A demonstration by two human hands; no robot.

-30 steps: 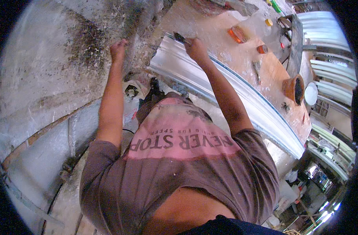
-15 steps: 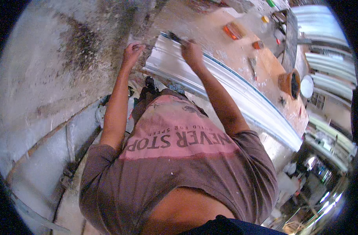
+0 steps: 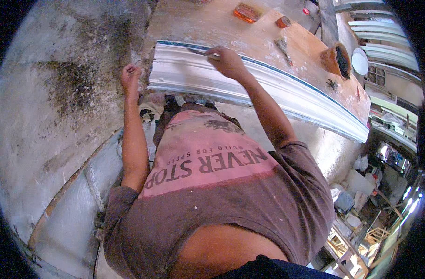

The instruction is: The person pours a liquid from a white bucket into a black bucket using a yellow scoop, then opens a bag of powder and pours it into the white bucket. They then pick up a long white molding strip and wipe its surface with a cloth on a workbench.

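The dark tool (image 3: 197, 51) the right hand (image 3: 227, 63) grips could slip and scratch the white strip (image 3: 291, 93); the left hand's (image 3: 130, 78) grip, I can't tell.

orange container (image 3: 246, 14) | small orange jar (image 3: 283, 22) | brown pot (image 3: 330, 60), dark inside | white disc (image 3: 360, 62)

Moulding (image 3: 189, 69): was white, striped lengthwise, edged in blue. Beyond the moulding: tabletop (image 3: 198, 23) was tan with whitish flecks; liquid (image 3: 246, 14) was orange; pot (image 3: 330, 61) was orange-brown, dark inside. Left of the moulding: surface (image 3: 77, 83) was grey, blotched black.
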